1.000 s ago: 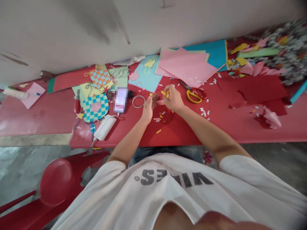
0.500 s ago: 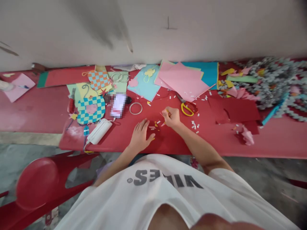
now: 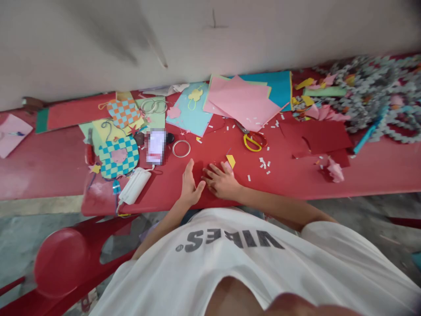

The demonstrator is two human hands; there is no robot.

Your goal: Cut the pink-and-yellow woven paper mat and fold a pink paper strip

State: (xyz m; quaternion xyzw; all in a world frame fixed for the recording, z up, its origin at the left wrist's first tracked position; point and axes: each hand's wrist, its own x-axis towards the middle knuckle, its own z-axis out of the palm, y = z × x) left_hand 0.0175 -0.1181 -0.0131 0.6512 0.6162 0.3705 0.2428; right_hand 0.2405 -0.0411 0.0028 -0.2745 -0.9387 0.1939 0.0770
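My right hand (image 3: 222, 183) lies low over the red table (image 3: 279, 175), fingers spread and palm down. Beside its knuckles is a yellow paper piece (image 3: 231, 161), with a pink paper piece (image 3: 227, 167) partly covered by the hand. Just to the left, my left hand (image 3: 190, 185) stands on its edge, fingers stretched and thumb apart, holding nothing. A small gap separates the two hands. What lies beneath my right palm is hidden. Above my left hand rests a thin ring (image 3: 181, 149).
Scissors with yellow and red handles (image 3: 252, 141) lie behind my right hand among white paper bits (image 3: 262, 162). Pink sheets (image 3: 245, 98) are at the back. On the left are a phone (image 3: 156, 147), a white power bank (image 3: 134, 185) and a checkered paper piece (image 3: 104, 160). Grey garlands (image 3: 365, 96) fill the right.
My right hand has opened from a pinch, dropped flat and moved left toward my left hand. Scraps between the hands no longer show. The view has shifted slightly.
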